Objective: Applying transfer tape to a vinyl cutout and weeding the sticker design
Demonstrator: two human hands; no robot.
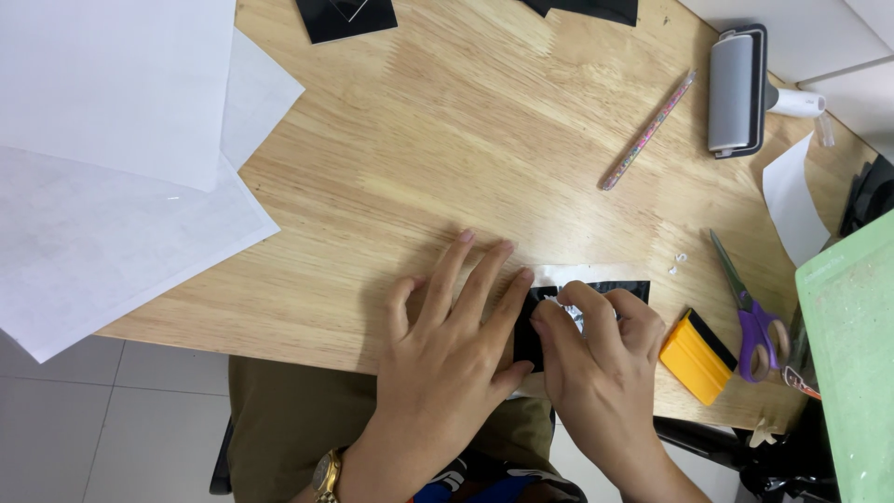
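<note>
A small black vinyl sheet [629, 290] with a white backing strip lies near the front edge of the wooden table [447, 140]. My left hand [447, 345] lies flat on the table with spread fingers, its fingertips pressing the sheet's left edge. My right hand [596, 349] is curled over the sheet, thumb and forefinger pinching a small pale piece on its surface. Most of the sheet is hidden under both hands. A gold watch [325, 473] sits on my left wrist.
An orange squeegee [697, 356] and purple-handled scissors [752, 317] lie right of my hands. A green cutting mat [852, 363] fills the right edge. A speckled pencil [647, 130], a grey roller [736, 91], white paper sheets [112, 168] and black scraps [346, 17] lie farther off.
</note>
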